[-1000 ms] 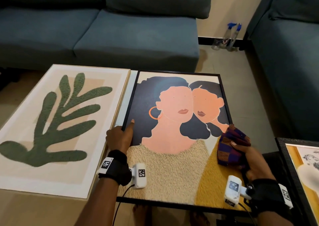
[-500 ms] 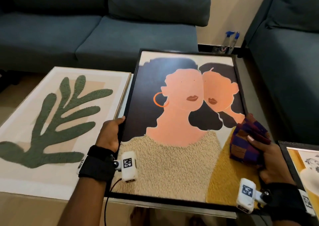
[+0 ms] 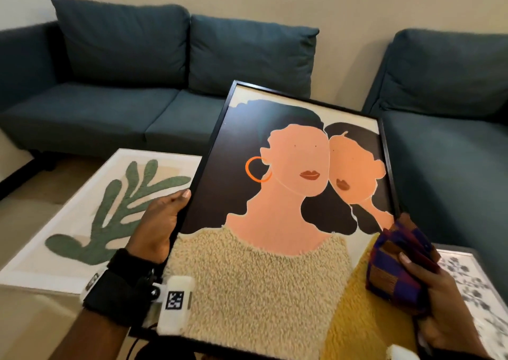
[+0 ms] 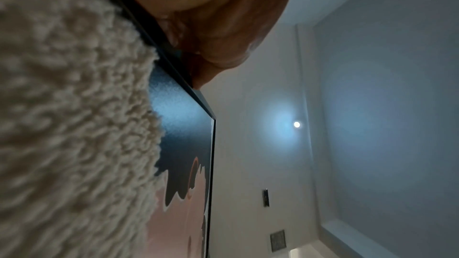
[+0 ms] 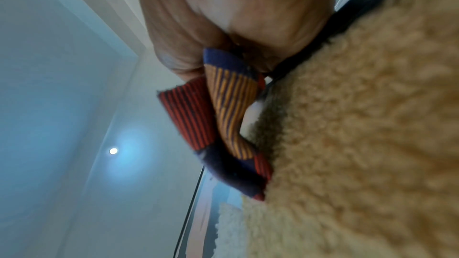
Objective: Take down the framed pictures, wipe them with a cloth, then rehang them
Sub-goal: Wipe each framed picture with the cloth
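Observation:
A black-framed picture of two women (image 3: pixel 286 200) is lifted off the table and tilted toward me. My left hand (image 3: pixel 162 222) grips its left edge, thumb over the frame; the left wrist view shows the frame edge (image 4: pixel 188 93) running under the palm. My right hand (image 3: pixel 428 285) holds the right edge together with a folded striped cloth (image 3: pixel 395 263), purple, orange and red. In the right wrist view the cloth (image 5: pixel 223 121) is pressed against the picture's front. The fingers behind the frame are hidden.
A light-framed leaf picture (image 3: pixel 90 216) lies flat on the table at the left. A third picture (image 3: pixel 472 285) lies at the lower right. Blue sofas (image 3: pixel 143 65) stand behind and at the right (image 3: pixel 450 112).
The picture has risen from lying flat on the table and tilted up toward me. Both hands moved to grip its sides, and the view lifted toward the sofa and wall.

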